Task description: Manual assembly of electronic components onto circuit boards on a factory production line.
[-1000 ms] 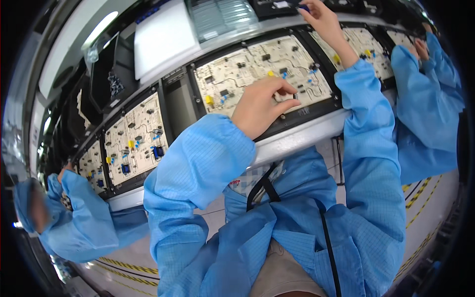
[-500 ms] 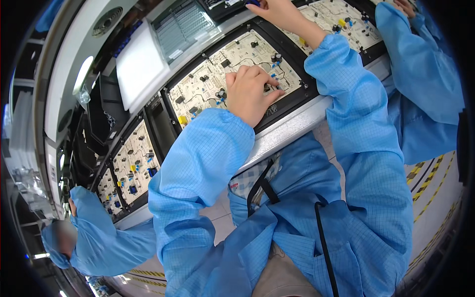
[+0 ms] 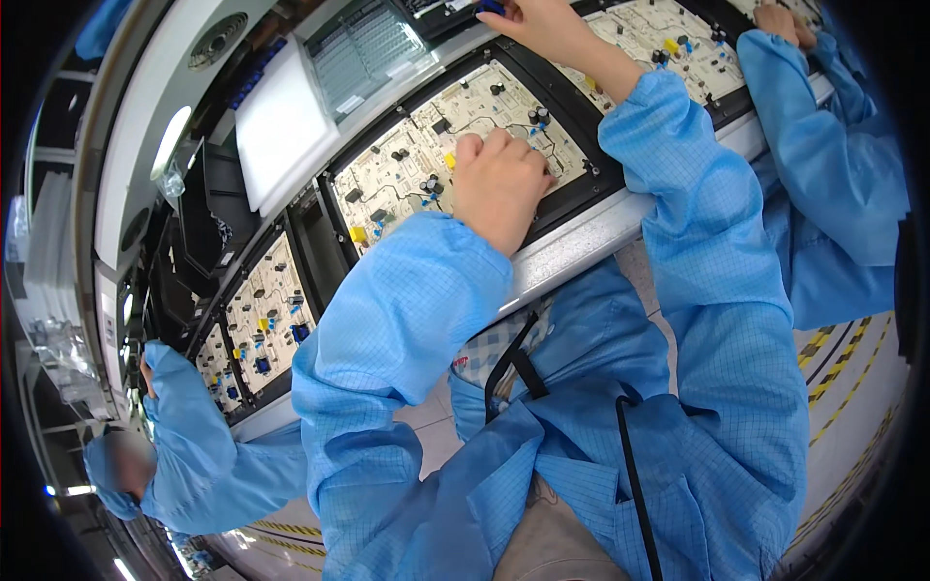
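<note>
A cream circuit board [image 3: 387, 165] in a black frame lies in front of me, set with black capacitors, blue parts and yellow blocks. Over its lower right part, my left hand [image 3: 499, 189] is closed, with the fingers curled down onto the board. Its fingertips and anything between them are hidden. Farther off, beyond the frame's far edge, my right hand [image 3: 547, 31] pinches a small dark blue component [image 3: 491, 8] between thumb and fingers.
More framed boards lie along the line, one at the right [image 3: 639, 39] and others at the left [image 3: 262, 310]. A white tray [image 3: 281, 126] and a clear compartment box [image 3: 363, 58] stand behind. Blue-sleeved co-workers sit at left [image 3: 213, 455] and right [image 3: 804, 126].
My left hand has shifted slightly right, and its thumb and fingers, spread before, are now curled in. My right hand stays nearly in place with the blue component. The right co-worker's hands have moved.
</note>
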### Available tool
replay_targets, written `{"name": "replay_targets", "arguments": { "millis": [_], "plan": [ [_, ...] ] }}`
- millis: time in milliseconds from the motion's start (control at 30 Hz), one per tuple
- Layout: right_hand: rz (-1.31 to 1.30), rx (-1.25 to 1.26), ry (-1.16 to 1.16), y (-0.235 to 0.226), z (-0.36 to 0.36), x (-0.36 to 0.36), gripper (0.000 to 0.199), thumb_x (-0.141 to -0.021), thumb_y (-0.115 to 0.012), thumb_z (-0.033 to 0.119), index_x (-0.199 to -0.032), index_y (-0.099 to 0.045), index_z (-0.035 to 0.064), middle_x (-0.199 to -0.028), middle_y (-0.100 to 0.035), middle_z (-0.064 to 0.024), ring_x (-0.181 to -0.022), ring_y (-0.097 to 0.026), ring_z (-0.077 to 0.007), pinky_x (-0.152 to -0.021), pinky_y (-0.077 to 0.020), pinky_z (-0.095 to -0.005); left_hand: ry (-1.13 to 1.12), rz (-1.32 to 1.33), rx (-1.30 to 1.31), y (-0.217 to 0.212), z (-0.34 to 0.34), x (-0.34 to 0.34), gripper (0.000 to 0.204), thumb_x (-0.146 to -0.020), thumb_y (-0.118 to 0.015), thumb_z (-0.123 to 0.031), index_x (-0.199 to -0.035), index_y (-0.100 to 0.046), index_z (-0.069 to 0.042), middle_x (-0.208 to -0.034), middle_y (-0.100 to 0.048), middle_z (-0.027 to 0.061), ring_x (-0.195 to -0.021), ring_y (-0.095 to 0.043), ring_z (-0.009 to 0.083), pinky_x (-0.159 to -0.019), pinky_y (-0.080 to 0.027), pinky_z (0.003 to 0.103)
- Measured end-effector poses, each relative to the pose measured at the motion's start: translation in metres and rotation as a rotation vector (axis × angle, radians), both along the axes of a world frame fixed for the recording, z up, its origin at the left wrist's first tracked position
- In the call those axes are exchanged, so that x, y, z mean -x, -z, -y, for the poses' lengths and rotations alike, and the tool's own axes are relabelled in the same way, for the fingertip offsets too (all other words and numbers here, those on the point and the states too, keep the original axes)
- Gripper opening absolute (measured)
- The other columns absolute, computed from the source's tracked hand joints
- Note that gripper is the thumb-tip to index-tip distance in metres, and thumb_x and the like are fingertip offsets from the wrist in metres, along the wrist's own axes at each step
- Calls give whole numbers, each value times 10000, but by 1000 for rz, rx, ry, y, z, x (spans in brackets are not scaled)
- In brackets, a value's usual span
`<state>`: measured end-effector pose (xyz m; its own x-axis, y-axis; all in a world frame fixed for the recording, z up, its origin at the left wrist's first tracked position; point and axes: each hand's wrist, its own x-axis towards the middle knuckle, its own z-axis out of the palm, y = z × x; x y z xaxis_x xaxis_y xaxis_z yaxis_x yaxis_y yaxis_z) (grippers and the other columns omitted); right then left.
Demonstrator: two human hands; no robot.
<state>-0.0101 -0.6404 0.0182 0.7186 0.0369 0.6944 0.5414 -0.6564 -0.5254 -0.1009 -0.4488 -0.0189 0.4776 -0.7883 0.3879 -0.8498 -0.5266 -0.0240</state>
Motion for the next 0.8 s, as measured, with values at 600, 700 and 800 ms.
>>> {"name": "replay_targets", "arguments": {
  "millis": [600,700,800],
  "plan": [
    [124,44,-115,-23,-28,34,201,-736,-685,17,-923,-611,32,-816,-514,-71,-695,-543,-167,-586,-454,-230,-50,59,-43,-3,3,1,48,-703,-579,-98,-709,-627,-102,-711,-587,11,-814,-527,162,-788,-344,311],
    [220,136,-137,-7,-26,21,290,-784,-700,96,-1054,-603,53,-891,-579,-47,-706,-556,-144,-630,-481,-243,-91,28,-158,-6,4,1,169,-744,-668,-274,-804,-643,-118,-783,-593,7,-848,-524,173,-805,-336,334],
    [152,14,-179,-2,-27,18,330,-756,-727,63,-1071,-626,69,-952,-563,-12,-768,-551,-90,-647,-485,-193,-46,18,-60,-8,-1,3,76,-741,-610,-162,-784,-631,-103,-732,-591,12,-831,-536,165,-792,-349,308]
  ]
}}
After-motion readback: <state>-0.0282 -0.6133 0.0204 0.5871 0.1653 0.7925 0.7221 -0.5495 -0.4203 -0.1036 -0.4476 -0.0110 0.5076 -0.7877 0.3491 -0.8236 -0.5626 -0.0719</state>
